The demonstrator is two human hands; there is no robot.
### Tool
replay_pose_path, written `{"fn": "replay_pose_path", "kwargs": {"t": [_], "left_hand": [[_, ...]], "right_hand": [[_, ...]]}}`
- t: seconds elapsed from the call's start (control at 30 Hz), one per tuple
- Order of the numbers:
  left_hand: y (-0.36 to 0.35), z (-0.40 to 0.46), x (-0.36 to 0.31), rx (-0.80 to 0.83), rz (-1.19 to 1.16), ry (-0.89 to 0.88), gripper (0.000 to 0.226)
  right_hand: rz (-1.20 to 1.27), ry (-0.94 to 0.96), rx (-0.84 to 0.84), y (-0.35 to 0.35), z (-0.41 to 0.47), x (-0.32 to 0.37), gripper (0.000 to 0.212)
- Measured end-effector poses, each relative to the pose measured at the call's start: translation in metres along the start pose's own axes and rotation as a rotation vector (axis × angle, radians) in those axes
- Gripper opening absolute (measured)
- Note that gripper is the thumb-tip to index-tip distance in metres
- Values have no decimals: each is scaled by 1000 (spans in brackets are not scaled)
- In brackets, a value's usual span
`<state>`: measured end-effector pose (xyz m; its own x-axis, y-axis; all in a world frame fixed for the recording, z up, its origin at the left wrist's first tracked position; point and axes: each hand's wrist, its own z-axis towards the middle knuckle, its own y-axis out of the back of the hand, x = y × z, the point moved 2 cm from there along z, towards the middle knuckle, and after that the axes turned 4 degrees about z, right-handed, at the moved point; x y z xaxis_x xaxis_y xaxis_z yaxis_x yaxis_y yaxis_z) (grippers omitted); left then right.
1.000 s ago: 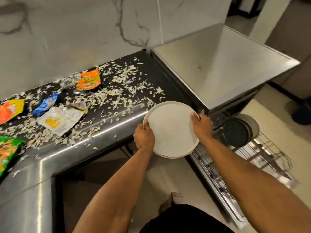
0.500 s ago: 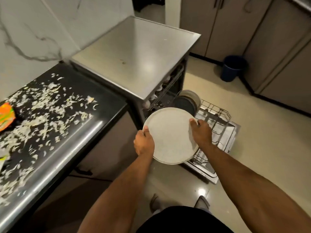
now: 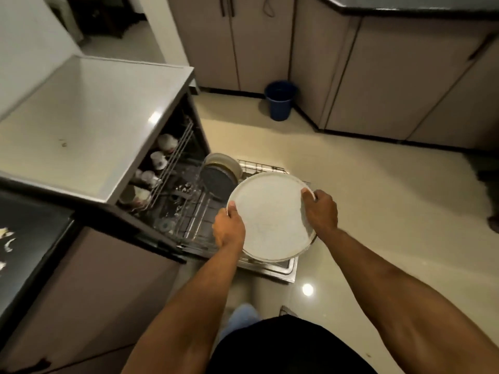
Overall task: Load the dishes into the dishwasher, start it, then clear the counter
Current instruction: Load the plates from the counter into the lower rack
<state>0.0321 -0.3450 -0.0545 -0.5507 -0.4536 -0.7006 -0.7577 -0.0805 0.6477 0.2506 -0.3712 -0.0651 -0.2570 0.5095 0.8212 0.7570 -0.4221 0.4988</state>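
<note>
Two hands, left (image 3: 229, 229) and right (image 3: 321, 211), each held a closed grip on one white plate (image 3: 272, 220) above the lower rack (image 3: 194, 220), where two plates (image 3: 220, 175) stood; no writing legible.

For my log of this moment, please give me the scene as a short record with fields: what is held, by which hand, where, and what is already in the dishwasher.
held item: large round white plate
left hand: grips the plate's left rim
right hand: grips the plate's right rim
plate position: above the pulled-out lower rack, not yet set in
lower rack contents: dark plate and pale dish, standing on edge
upper rack contents: white cups
dishwasher door: open
floor: blue bucket by the cabinets
</note>
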Motion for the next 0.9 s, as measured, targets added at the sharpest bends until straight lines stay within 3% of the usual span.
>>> {"fn": "replay_pose_path", "kwargs": {"t": [0.5, 0.9], "left_hand": [[-176, -12, -139, 319, 30, -209, 50], [-301, 43, -245, 326, 73, -158, 52]], "right_hand": [[12, -194, -339, 149, 104, -55, 43], [-73, -227, -330, 203, 267, -29, 46]]}}
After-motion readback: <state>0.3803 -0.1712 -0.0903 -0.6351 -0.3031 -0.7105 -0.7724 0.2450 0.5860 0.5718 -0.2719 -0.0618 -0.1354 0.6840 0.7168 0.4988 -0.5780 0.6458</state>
